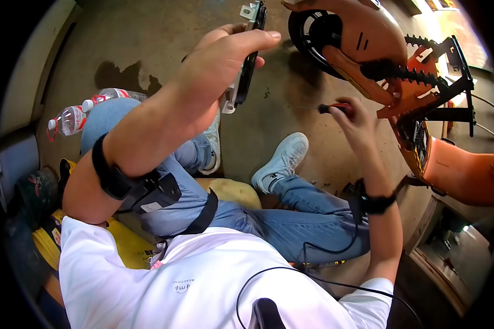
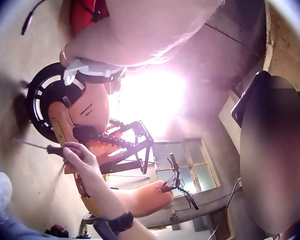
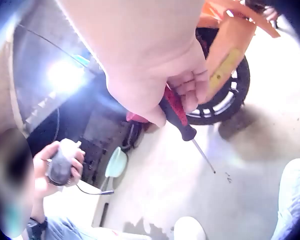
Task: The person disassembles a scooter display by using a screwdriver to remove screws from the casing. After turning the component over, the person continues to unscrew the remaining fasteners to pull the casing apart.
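Note:
My left hand (image 1: 203, 77) grips a flat black part with a silver metal bracket (image 1: 229, 101), raised over the floor in the head view. In the left wrist view the part (image 2: 97, 71) shows pale at one edge below the hand (image 2: 155, 30). A red and black screwdriver (image 1: 335, 108) is held in my right hand (image 1: 361, 123), with the fingers curled round its handle. The right wrist view shows the screwdriver (image 3: 182, 117) with its thin shaft pointing down, away from the hand (image 3: 155, 75). Tool and part are apart.
An orange scooter or motorbike (image 1: 373, 38) with a black wheel (image 1: 307, 41) lies at the upper right. Plastic bottles (image 1: 71, 120) lie on the left, near dark stains on the floor (image 1: 164, 33). My white shoes (image 1: 286, 159) are between them. A black cable (image 1: 335, 249) crosses my leg.

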`<state>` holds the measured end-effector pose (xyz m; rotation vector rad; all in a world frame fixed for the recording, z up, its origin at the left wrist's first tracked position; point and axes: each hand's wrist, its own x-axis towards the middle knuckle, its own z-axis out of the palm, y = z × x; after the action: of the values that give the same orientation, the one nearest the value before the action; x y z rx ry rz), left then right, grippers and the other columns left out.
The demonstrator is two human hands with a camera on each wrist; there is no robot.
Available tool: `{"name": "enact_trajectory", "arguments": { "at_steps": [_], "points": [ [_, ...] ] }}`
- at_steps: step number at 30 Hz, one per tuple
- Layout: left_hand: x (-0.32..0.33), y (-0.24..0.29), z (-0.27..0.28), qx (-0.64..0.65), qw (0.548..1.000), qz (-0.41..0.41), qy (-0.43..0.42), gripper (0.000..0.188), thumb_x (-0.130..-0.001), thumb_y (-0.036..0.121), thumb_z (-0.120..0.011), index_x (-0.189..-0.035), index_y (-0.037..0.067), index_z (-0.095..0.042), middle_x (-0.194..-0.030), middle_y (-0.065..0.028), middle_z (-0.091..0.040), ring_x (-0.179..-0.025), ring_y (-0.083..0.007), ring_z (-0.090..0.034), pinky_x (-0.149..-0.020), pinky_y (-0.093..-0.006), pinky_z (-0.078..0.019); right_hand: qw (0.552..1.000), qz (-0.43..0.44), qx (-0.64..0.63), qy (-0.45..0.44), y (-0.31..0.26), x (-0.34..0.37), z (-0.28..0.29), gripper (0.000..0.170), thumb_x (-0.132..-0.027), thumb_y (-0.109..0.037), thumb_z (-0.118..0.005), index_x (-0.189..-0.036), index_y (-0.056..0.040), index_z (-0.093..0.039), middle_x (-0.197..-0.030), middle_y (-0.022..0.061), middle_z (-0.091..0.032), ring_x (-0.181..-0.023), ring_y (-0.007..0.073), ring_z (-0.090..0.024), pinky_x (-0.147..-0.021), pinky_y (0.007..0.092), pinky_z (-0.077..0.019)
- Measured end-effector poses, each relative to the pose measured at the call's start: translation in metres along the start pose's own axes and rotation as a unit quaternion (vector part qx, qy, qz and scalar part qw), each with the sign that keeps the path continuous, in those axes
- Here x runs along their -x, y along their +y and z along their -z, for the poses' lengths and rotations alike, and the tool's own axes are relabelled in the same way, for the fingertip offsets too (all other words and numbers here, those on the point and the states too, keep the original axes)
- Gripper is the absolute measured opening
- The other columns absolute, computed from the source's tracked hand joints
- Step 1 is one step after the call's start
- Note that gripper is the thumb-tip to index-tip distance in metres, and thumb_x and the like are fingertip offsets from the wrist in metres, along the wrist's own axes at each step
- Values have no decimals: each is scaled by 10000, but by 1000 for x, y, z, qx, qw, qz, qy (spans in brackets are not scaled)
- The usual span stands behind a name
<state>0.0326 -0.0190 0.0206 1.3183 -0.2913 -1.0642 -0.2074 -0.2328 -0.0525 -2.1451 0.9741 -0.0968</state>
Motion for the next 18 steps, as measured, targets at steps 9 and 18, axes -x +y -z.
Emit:
{"name": "enact_trajectory", "arguments": {
  "at_steps": [9, 18],
  "points": [
    [10, 10, -9, 83, 994, 23, 71, 318, -914, 369, -640, -1050, 87, -585, -1006, -40, -668, -835, -116, -648, -728, -252, -533, 997, 22, 72, 0, 53, -32, -107, 359, -827, -324, -696, -1059, -54, -644, -979, 172, -660, -905, 342, -636, -794, 408, -497],
    [6, 7, -5, 37, 997, 35, 66, 353, -902, 399, -656, -1052, 83, -611, -992, -23, -673, -813, -103, -641, -725, -243, -519, 996, 6, 84, 30, 70, -35, -130, 341, -847, -316, -683, -1080, -72, -631, -1027, 138, -635, -922, 314, -627, -799, 398, -492]
  ]
}}
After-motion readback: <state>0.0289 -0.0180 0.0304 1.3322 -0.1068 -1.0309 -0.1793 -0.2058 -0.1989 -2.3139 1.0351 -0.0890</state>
